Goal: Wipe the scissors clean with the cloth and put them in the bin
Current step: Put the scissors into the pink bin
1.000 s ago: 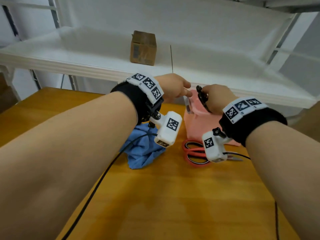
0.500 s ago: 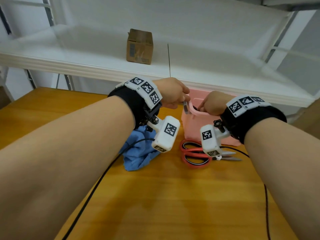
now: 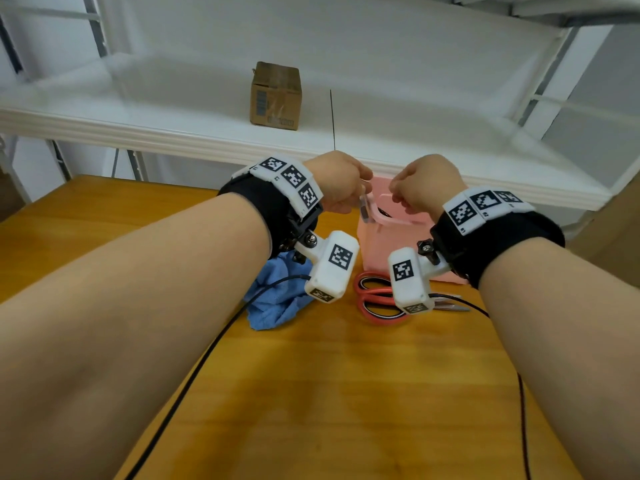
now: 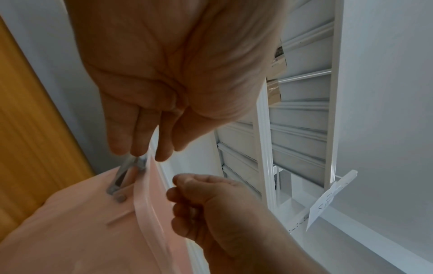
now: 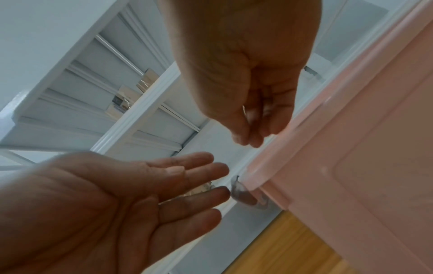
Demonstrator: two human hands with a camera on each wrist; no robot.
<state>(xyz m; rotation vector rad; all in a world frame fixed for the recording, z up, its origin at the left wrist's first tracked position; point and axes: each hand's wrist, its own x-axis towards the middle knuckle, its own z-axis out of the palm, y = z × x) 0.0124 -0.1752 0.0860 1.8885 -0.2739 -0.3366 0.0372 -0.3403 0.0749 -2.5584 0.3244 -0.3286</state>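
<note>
A pair of black-handled scissors hangs at the left rim of the pink bin [image 3: 391, 251]. My left hand [image 3: 362, 199] pinches its metal blade [image 3: 365, 211] at the fingertips; in the left wrist view the blade [image 4: 121, 176] lies against the bin's wall [image 4: 70, 231]. Only a dark bit of the handle [image 3: 382, 213] shows inside the bin. My right hand [image 3: 398, 200] hovers over the bin's rim, fingers loosely curled and holding nothing, as the right wrist view [image 5: 253, 137] also shows. The blue cloth [image 3: 277, 299] lies crumpled on the table under my left wrist.
Red-handled scissors [image 3: 374, 303] lie on the wooden table [image 3: 329, 393] in front of the bin, partly behind my right wrist camera. A white shelf [image 3: 138, 129] runs just behind the bin, with a cardboard box [image 3: 275, 95] on it. Black cables trail from both wrists.
My right hand carried the black handle down into the bin and let go of it. My left hand followed down to the rim and still pinches the blade.
</note>
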